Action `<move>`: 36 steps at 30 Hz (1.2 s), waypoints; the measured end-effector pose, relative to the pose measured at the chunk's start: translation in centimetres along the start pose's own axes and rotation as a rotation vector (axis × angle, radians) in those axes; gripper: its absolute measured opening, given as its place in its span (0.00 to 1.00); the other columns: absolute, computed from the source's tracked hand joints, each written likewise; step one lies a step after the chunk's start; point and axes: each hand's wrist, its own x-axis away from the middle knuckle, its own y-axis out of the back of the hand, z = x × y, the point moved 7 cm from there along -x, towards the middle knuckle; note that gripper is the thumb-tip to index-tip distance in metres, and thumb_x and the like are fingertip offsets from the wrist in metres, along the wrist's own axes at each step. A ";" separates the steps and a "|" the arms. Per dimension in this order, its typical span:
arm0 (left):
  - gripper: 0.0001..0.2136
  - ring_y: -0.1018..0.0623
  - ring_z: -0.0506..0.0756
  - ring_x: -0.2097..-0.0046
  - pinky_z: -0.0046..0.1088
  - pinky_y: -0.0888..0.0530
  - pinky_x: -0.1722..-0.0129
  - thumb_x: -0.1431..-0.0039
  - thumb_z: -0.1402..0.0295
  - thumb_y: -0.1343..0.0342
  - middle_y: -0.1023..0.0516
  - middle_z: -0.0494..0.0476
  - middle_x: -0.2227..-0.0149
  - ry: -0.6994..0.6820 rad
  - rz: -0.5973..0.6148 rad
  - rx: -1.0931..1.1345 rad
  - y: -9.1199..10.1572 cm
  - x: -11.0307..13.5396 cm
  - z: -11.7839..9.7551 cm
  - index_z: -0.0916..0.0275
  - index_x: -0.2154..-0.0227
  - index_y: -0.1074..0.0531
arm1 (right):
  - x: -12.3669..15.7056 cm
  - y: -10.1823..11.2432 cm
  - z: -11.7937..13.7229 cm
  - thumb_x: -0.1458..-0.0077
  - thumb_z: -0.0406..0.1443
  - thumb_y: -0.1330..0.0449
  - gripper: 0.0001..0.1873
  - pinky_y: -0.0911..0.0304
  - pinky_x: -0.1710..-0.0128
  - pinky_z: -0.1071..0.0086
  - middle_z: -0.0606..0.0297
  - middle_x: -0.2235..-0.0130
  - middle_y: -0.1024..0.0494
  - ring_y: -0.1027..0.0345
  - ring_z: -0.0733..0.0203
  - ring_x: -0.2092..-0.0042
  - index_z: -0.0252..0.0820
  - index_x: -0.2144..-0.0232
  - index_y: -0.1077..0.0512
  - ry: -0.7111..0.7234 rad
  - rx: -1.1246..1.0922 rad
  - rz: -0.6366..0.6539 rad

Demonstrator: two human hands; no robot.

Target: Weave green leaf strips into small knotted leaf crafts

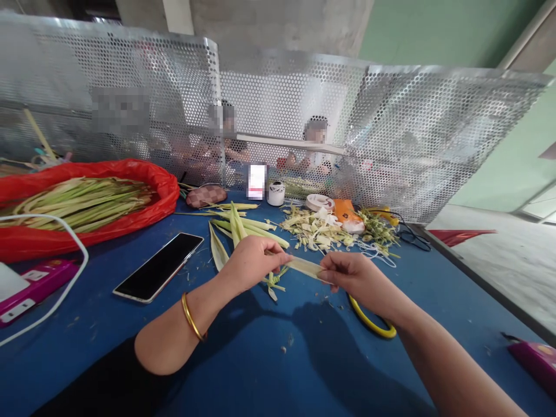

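Between my two hands a pale, flat strip of leaf, like corn husk (pixel 306 267), is stretched above the blue table. My left hand (pixel 254 258), with a gold bangle on its wrist, pinches the strip's left end. At the other end, the fingers of my right hand (pixel 347 271) are closed on it. Small green leaf scraps (pixel 273 282) lie below the left fingers. Longer green leaves (pixel 237 223) spread out behind my left hand. Under my right wrist shows a yellow loop handle (pixel 373 324), partly hidden; the rest of that tool is covered.
A red plastic bag (pixel 165 194) of green leaf strips stands left, near a black phone (pixel 160 266) and white cable (pixel 80 246). Behind are a tape roll (pixel 320 202), trimmings (pixel 313 229) and an orange packet (pixel 345 211). A perforated metal screen (pixel 278 104) separates people beyond.
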 end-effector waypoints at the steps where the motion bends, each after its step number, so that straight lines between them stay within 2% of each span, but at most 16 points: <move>1: 0.13 0.28 0.51 0.77 0.24 0.37 0.77 0.51 0.56 0.39 0.25 0.52 0.81 0.022 -0.081 0.089 0.4 0.0 0.1 0.62 0.77 0.24 | 0.0 -0.1 0.0 0.48 0.40 0.40 0.11 0.43 0.74 0.71 0.72 0.80 0.32 0.37 0.65 0.76 0.42 0.78 0.30 -0.009 -0.059 -0.031; 3: 0.15 0.26 0.51 0.73 0.24 0.33 0.73 0.51 0.54 0.39 0.24 0.52 0.76 0.081 -0.237 0.326 0.8 0.2 0.6 0.62 0.72 0.25 | 0.0 -0.4 -0.2 0.50 0.42 0.38 0.12 0.43 0.73 0.71 0.71 0.79 0.30 0.37 0.66 0.76 0.41 0.78 0.30 -0.033 -0.190 -0.129; 4: 0.16 0.25 0.51 0.71 0.24 0.32 0.73 0.51 0.53 0.39 0.23 0.53 0.72 0.119 -0.267 0.444 0.4 0.5 0.9 0.62 0.69 0.25 | 0.0 -0.7 -0.4 0.50 0.43 0.38 0.13 0.42 0.73 0.71 0.71 0.79 0.30 0.37 0.66 0.76 0.41 0.78 0.30 -0.050 -0.257 -0.177; 6: 0.17 0.24 0.51 0.69 0.24 0.32 0.72 0.53 0.54 0.37 0.23 0.53 0.69 0.184 -0.170 0.559 -1.5 1.0 1.1 0.63 0.67 0.25 | 0.1 -1.6 -0.6 0.52 0.45 0.36 0.14 0.41 0.73 0.71 0.70 0.79 0.29 0.36 0.66 0.76 0.40 0.78 0.30 -0.091 -0.367 -0.230; 8: 0.14 0.24 0.52 0.68 0.23 0.33 0.72 0.54 0.58 0.36 0.23 0.54 0.71 0.228 -0.024 0.551 -3.5 1.6 1.0 0.65 0.71 0.24 | 0.3 -2.7 -0.7 0.53 0.46 0.35 0.15 0.40 0.73 0.71 0.69 0.78 0.27 0.35 0.65 0.76 0.40 0.76 0.30 -0.119 -0.443 -0.248; 9: 0.12 0.25 0.52 0.68 0.23 0.33 0.72 0.53 0.59 0.37 0.23 0.54 0.73 0.240 -0.002 0.552 -4.0 1.9 1.0 0.65 0.72 0.24 | 0.4 -3.1 -0.7 0.53 0.46 0.34 0.16 0.39 0.72 0.71 0.68 0.77 0.25 0.34 0.65 0.75 0.40 0.75 0.30 -0.128 -0.472 -0.255; 11: 0.10 0.25 0.51 0.70 0.24 0.33 0.71 0.52 0.62 0.38 0.24 0.54 0.76 0.260 -0.028 0.562 -4.2 2.2 1.1 0.65 0.75 0.24 | 0.6 -3.8 -0.6 0.54 0.46 0.33 0.16 0.38 0.71 0.71 0.66 0.74 0.23 0.31 0.64 0.73 0.40 0.72 0.30 -0.144 -0.512 -0.251; 15: 0.09 0.27 0.50 0.72 0.24 0.33 0.71 0.52 0.64 0.39 0.25 0.52 0.78 0.264 -0.140 0.566 -3.1 2.2 1.1 0.65 0.78 0.25 | 0.9 -4.5 -0.4 0.54 0.46 0.33 0.18 0.36 0.69 0.70 0.65 0.72 0.21 0.28 0.62 0.72 0.40 0.69 0.32 -0.149 -0.536 -0.230; 20: 0.08 0.26 0.51 0.72 0.25 0.33 0.72 0.53 0.64 0.38 0.22 0.54 0.75 0.244 -0.005 0.612 -4.1 2.2 0.9 0.65 0.76 0.24 | 1.0 -4.9 -0.7 0.52 0.46 0.34 0.19 0.35 0.68 0.69 0.65 0.73 0.22 0.28 0.61 0.72 0.41 0.66 0.35 -0.131 -0.519 -0.248; 22: 0.09 0.26 0.51 0.73 0.25 0.34 0.73 0.54 0.64 0.37 0.23 0.54 0.77 0.266 -0.019 0.618 -4.2 2.3 1.2 0.65 0.76 0.24 | 0.9 -5.0 -0.7 0.49 0.45 0.37 0.17 0.35 0.69 0.68 0.67 0.75 0.23 0.29 0.61 0.73 0.42 0.65 0.36 -0.104 -0.462 -0.207; 24: 0.09 0.27 0.50 0.74 0.25 0.34 0.73 0.56 0.64 0.36 0.25 0.52 0.79 0.315 -0.043 0.643 -4.1 2.3 1.6 0.66 0.78 0.25 | 0.8 -4.3 -0.1 0.46 0.42 0.38 0.14 0.35 0.69 0.67 0.67 0.74 0.24 0.30 0.60 0.72 0.42 0.62 0.35 0.000 -0.305 -0.186; 26: 0.10 0.29 0.49 0.76 0.25 0.35 0.73 0.59 0.64 0.34 0.28 0.50 0.81 0.362 -0.021 0.681 -4.1 2.3 1.8 0.66 0.79 0.26 | 1.0 -3.1 1.2 0.46 0.37 0.38 0.12 0.35 0.65 0.66 0.65 0.69 0.24 0.30 0.60 0.68 0.44 0.58 0.33 0.190 -0.066 -0.221; 28: 0.11 0.29 0.49 0.76 0.25 0.36 0.73 0.60 0.63 0.33 0.28 0.50 0.82 0.394 0.032 0.707 -4.3 2.4 1.7 0.65 0.80 0.26 | 1.5 -2.2 2.7 0.45 0.33 0.39 0.10 0.36 0.62 0.67 0.63 0.63 0.26 0.32 0.60 0.63 0.46 0.59 0.29 0.392 0.146 -0.270; 30: 0.11 0.29 0.49 0.76 0.25 0.37 0.74 0.61 0.63 0.33 0.28 0.50 0.82 0.412 0.077 0.714 -4.6 2.5 1.5 0.65 0.80 0.27 | 2.0 -2.1 3.7 0.43 0.30 0.40 0.09 0.36 0.62 0.68 0.63 0.63 0.29 0.33 0.60 0.61 0.47 0.61 0.27 0.536 0.269 -0.269; 33: 0.11 0.31 0.47 0.77 0.25 0.37 0.73 0.61 0.64 0.34 0.28 0.50 0.82 0.406 0.107 0.718 -5.0 2.7 1.4 0.65 0.81 0.27 | 2.5 -2.7 4.5 0.42 0.28 0.43 0.09 0.36 0.66 0.70 0.62 0.64 0.30 0.33 0.62 0.64 0.45 0.64 0.25 0.645 0.335 -0.237; 36: 0.10 0.31 0.47 0.77 0.24 0.37 0.73 0.61 0.64 0.33 0.28 0.49 0.81 0.374 0.119 0.736 -5.1 2.7 1.2 0.65 0.81 0.26 | 2.8 -3.0 4.6 0.41 0.26 0.44 0.09 0.36 0.68 0.72 0.62 0.66 0.30 0.33 0.63 0.65 0.43 0.66 0.26 0.676 0.339 -0.263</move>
